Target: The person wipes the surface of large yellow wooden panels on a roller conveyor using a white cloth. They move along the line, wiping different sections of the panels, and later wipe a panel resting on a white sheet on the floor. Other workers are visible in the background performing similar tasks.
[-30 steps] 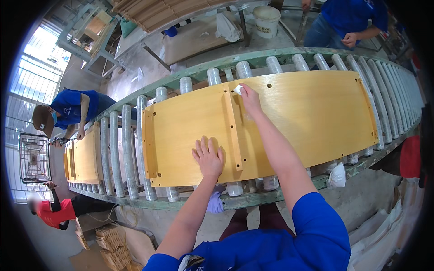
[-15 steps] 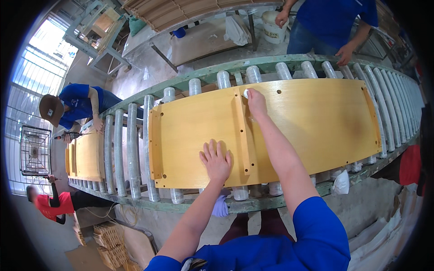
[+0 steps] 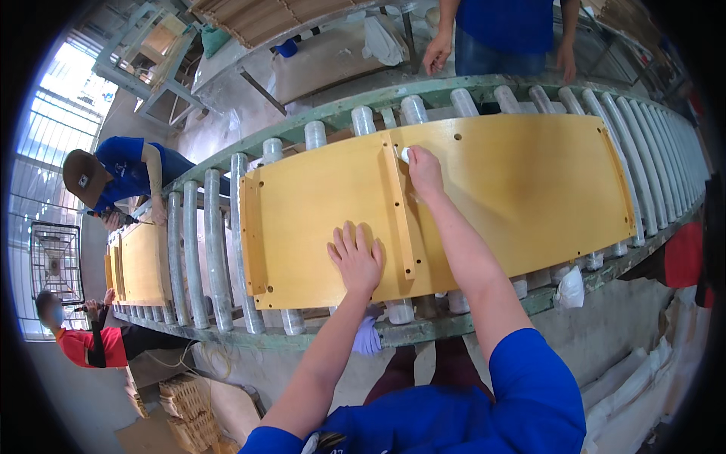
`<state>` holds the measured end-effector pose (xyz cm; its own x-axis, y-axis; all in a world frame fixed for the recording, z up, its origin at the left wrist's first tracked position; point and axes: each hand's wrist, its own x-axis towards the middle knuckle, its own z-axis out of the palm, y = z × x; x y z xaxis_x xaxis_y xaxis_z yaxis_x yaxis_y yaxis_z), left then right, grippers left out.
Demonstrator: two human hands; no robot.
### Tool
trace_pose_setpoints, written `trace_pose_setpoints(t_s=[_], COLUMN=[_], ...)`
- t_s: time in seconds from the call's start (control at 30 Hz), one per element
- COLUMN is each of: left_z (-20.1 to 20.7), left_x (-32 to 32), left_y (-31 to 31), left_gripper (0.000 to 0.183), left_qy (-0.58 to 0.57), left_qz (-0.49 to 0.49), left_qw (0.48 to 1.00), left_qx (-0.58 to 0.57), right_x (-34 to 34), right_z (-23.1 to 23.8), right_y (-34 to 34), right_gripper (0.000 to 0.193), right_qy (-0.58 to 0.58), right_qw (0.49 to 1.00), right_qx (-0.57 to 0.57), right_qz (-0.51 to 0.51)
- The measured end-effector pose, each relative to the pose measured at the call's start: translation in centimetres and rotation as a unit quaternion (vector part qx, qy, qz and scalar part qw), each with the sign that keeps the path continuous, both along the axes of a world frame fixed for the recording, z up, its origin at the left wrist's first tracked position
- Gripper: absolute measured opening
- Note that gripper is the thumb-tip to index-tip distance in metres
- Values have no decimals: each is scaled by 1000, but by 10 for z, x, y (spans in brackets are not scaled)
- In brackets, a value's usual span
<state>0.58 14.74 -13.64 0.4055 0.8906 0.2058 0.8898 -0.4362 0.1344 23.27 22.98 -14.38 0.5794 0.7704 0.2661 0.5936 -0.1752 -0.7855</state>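
A long yellow wooden panel (image 3: 522,189) with a raised crossbar (image 3: 399,212) lies flat on a green roller conveyor (image 3: 212,250). My left hand (image 3: 355,257) rests palm down on the panel, fingers spread, just left of the crossbar. My right hand (image 3: 423,170) reaches to the panel's far edge beside the crossbar's top end and pinches a small white piece (image 3: 404,154) against the wood.
A second yellow panel (image 3: 144,265) lies further left on the rollers, where a person in a brown cap (image 3: 87,178) works. Another person in red (image 3: 83,340) stands at lower left. Someone in blue (image 3: 507,30) stands across the conveyor. Stacked boards (image 3: 189,408) sit on the floor.
The panel sits further right in view than before. My hands keep the same places on it, left flat, right at the far edge.
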Motion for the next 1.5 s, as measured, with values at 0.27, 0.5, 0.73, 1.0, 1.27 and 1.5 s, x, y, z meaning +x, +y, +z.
trace_pose_setpoints(t_s=[0.27,0.5,0.73,1.0,1.27,1.5], left_z=[0,-3,-8,-9,-6,-5], left_x=[1,2,0,2,2,2], left_y=[0,-1,-1,-2,-1,-1], left_gripper=[47,47,47,47,47,47], left_qy=[9,9,18,0,11,8], left_qz=[3,-3,0,6,7,8], left_qw=[1000,1000,1000,1000,1000,1000], left_qx=[-1,7,23,-3,-10,-5], right_x=[-27,-52,-71,-78,-77,-49], right_z=[5,4,6,7,15,32], right_y=[-67,-140,-202,-214,-228,-170], right_gripper=[23,19,18,16,14,29], right_qy=[38,57,80,56,13,321], right_qw=[998,997,994,997,990,942], right_qx=[-39,3,-31,4,-54,-4], right_qz=[33,44,72,58,128,100])
